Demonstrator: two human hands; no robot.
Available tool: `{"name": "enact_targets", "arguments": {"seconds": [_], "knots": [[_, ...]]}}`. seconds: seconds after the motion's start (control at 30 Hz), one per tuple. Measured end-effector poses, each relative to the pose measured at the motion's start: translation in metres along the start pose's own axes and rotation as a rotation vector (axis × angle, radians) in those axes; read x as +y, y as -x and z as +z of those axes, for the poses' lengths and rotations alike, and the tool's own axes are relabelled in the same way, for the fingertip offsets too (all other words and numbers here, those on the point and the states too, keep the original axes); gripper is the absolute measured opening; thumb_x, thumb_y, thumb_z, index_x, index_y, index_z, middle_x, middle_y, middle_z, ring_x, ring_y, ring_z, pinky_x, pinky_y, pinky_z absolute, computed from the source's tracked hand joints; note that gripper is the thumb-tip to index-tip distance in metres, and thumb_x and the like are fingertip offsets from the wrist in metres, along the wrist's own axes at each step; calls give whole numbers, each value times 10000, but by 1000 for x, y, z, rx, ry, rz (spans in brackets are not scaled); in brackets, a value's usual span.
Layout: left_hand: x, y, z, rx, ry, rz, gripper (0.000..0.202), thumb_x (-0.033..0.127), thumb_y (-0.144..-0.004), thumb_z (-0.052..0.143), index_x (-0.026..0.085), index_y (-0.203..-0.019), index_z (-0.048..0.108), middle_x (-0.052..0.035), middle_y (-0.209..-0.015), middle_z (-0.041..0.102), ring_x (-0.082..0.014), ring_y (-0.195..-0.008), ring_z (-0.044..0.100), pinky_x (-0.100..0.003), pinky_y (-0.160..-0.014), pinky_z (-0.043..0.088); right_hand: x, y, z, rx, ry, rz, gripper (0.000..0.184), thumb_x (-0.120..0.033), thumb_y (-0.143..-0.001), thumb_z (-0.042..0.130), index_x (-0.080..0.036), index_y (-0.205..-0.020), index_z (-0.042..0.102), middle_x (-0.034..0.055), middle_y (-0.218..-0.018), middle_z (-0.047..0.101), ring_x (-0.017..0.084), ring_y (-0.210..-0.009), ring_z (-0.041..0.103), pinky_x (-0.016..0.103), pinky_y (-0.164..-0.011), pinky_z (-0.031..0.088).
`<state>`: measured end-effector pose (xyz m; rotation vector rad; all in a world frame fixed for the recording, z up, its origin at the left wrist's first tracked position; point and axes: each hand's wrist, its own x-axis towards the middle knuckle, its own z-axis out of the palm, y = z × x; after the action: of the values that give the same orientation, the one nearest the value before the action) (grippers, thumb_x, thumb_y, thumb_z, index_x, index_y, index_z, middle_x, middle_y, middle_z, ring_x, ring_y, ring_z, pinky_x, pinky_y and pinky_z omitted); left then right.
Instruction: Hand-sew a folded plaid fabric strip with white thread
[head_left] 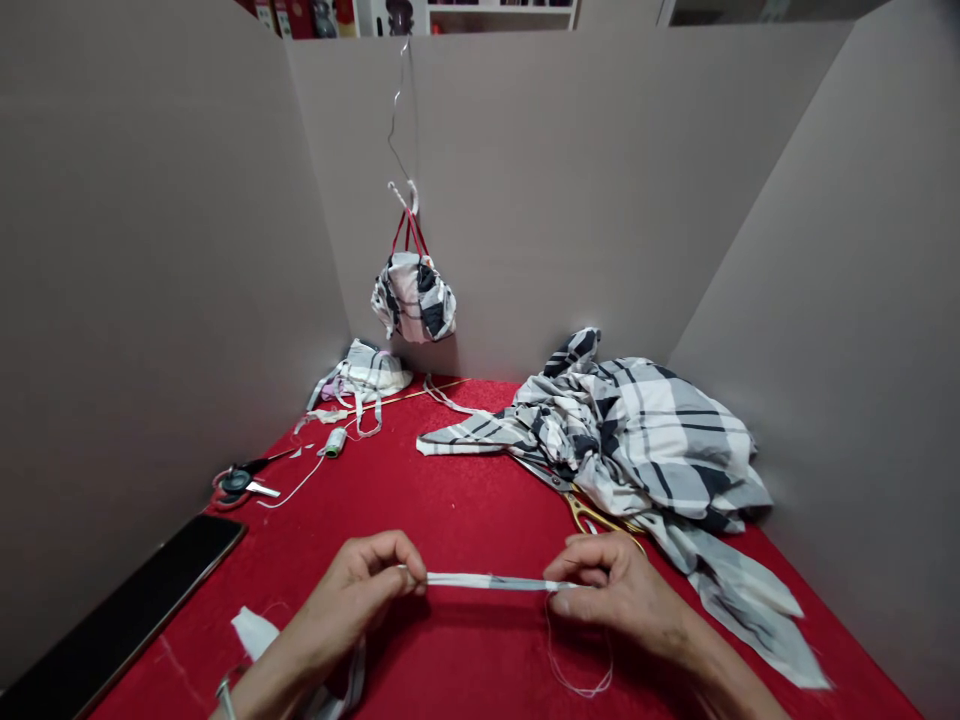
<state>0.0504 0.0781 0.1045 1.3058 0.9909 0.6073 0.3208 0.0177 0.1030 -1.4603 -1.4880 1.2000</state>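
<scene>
A narrow folded fabric strip (484, 581), white and grey, is stretched level between my two hands just above the red cloth (450, 520). My left hand (371, 580) pinches its left end between thumb and fingers. At the other end, my right hand (611, 590) is closed on the strip in the same way. A loose loop of thin white thread (581, 690) hangs below my right fingers. Under my left forearm lies a pale scrap of fabric (255, 630), partly hidden by the arm.
Crumpled plaid fabric (667, 430) is heaped at the right, partly covering gold-handled scissors (581, 510). To the left lie a phone (150, 610), small scissors (238, 484), a thread spool (335, 442) and fabric pieces (371, 370). A plaid pouch (414, 298) hangs before the grey back panel (540, 190).
</scene>
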Motion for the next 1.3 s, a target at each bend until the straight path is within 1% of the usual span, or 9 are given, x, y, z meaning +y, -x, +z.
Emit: {"name": "enact_targets", "arguments": {"seconds": [0.2,0.33,0.43,0.6,0.73,0.87,0.97,1.17,1.3], "knots": [[-2,-2,-1,18,33,-42,118,228,-629,500,141,-670,569,26,-591,543,-32,-393,238,-184,-393,125,-5,-1,4,3,26,-12,122,-225,-593,678,-143,-665,734,-19,-567,498,98,-521,421,211,-512,354],[-1,0,-5,15,-36,107,102,228,-676,525,145,-663,582,25,-604,504,-66,-489,341,-182,-458,239,-8,2,2,14,121,-41,126,-185,-603,646,-147,-693,726,4,-620,537,120,-561,468,221,-519,354],[0,1,-9,16,-112,240,111,216,-720,528,150,-664,597,3,-663,522,-107,-616,431,-206,-583,330,-7,2,0,82,275,-154,135,-159,-625,591,-159,-685,713,-2,-577,508,125,-536,443,235,-501,314],[0,-1,-14,8,-155,287,128,225,-746,524,151,-681,606,-11,-702,542,-123,-649,457,-220,-617,346,-3,2,0,162,354,-269,117,-123,-624,545,-166,-576,642,-39,-502,396,111,-486,374,241,-486,267],[-1,-3,-12,31,-124,240,105,214,-711,545,142,-666,607,1,-669,535,-106,-619,440,-201,-585,334,-3,4,0,149,324,-253,88,-117,-607,566,-164,-562,624,-53,-505,350,111,-496,369,246,-505,279],[-2,-4,-9,36,-2,34,115,230,-669,544,133,-698,596,40,-572,508,-39,-418,281,-173,-406,181,-4,4,-1,124,284,-239,96,-182,-649,598,-159,-575,654,-49,-503,346,116,-492,364,252,-494,270],[-5,-6,-7,33,108,-79,140,223,-635,531,123,-717,584,24,-579,564,-16,-349,217,-178,-359,112,-1,3,-1,100,269,-255,181,-274,-714,597,-162,-601,683,-32,-512,380,122,-498,373,258,-493,266],[-13,-10,-5,23,281,-166,125,171,-602,509,134,-713,555,26,-548,566,-6,-308,168,-167,-318,86,6,4,1,105,307,-224,285,-377,-780,555,-182,-590,642,0,-539,487,136,-512,401,260,-499,287],[-12,-9,-6,4,392,-177,98,136,-585,504,136,-678,537,41,-524,515,-3,-329,165,-152,-323,91,8,2,4,89,303,-194,316,-417,-779,540,-187,-575,614,3,-539,472,152,-528,427,265,-512,320]]}}
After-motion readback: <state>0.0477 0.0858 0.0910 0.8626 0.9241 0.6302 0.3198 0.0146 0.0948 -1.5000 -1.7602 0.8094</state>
